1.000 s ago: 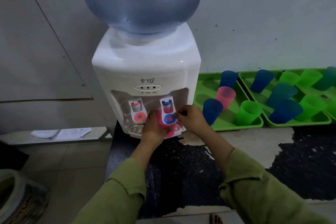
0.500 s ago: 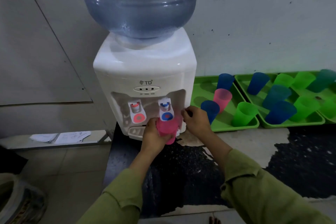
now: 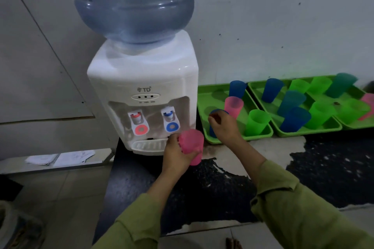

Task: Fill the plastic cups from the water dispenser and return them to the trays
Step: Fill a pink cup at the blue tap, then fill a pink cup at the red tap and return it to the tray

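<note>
Left hand, gripping the pink cup, is drawing clear of the blue tap, fill apparently done; right hand grip unclear.

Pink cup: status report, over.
Left hand grips pink cup, clear of the blue tap. Right hand at blue cup in near tray, grip unclear. Nothing in the way.

Dim, cool indoor light with soft glare streaks on the translucent blue water bottle; wide-angle bowing at the edges, slightly motion-blurred pink plastic cup.
</note>
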Available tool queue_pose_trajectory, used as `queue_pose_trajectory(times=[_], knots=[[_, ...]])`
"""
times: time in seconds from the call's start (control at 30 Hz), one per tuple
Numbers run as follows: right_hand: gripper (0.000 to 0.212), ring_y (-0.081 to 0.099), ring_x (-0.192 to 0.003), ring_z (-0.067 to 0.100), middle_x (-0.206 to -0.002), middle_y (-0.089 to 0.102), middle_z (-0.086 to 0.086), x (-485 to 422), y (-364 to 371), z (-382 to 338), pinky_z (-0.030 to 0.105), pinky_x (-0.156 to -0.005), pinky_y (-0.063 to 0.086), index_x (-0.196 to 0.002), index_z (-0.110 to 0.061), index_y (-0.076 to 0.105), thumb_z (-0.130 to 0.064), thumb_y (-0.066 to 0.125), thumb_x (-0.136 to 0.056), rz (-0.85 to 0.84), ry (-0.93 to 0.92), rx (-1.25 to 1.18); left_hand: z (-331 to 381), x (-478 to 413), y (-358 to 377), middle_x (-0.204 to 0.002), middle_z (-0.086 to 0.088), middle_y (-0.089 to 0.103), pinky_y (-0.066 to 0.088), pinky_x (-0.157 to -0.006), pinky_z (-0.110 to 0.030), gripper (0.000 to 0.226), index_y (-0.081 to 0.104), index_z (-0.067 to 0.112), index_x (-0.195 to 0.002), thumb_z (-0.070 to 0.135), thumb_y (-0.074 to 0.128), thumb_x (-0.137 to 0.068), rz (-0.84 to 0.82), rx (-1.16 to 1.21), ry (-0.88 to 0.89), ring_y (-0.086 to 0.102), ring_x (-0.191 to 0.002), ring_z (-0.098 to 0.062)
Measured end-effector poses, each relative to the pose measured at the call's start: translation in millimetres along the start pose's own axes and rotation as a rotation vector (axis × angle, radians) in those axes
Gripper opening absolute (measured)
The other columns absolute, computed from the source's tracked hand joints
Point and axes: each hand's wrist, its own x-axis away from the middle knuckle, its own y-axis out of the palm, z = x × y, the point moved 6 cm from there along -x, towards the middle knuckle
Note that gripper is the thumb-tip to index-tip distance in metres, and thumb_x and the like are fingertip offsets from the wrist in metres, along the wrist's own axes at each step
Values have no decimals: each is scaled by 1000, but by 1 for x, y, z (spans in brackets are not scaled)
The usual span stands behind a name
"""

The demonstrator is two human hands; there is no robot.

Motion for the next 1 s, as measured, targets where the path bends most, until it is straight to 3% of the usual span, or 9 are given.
queue_pose_trajectory(times=[0.2,0.27,0.43,0.63,0.73,1.0], knots=[[22,61,-96,31,-102,67,19,-39,-45,15,25,-73,37,-106,0,63,-12,52,-90,43,-49,15,70,-23,21,-118,1,53,47,-80,-28,70,44,18,-119,31,84,-63,40,-9,166,54,-101,-14],[23,61,-96,32,-102,67,19,-55,-57,19,31,-76,42,-106,0,63,-12,51,-91,49,-49,20,94,-32,29,-119,-1,52,49,-84,-31,69,44,17,-119,30,83,-64,57,3,234,54,-103,-15],[24,61,-98,33,-105,67,20,-105,-82,40,27,-71,36,-109,-1,62,-11,51,-90,31,-56,51,137,-69,60,-120,0,52,49,-87,-34,71,44,18,-122,34,82,-65,111,-12,267,54,-106,-17],[27,61,-100,34,-108,66,21,-156,-93,69,35,-84,44,-112,-1,61,-8,51,-89,-32,-50,51,152,-133,97,-119,-5,54,45,-87,-27,69,46,11,-120,27,84,-64,177,17,158,54,-104,-18],[26,61,-99,35,-107,66,23,-175,-90,86,41,-86,47,-111,0,61,-9,53,-88,-64,-34,34,143,-166,111,-117,-12,56,47,-88,-35,69,47,6,-118,20,84,-62,228,7,80,55,-104,-25],[27,61,-104,32,-113,66,17,-211,-75,133,39,-90,47,-114,-2,60,-11,52,-89,-176,0,71,98,-229,139,-125,-15,52,47,-86,-37,73,44,5,-120,10,86,-59,280,-33,-199,54,-110,-31]])
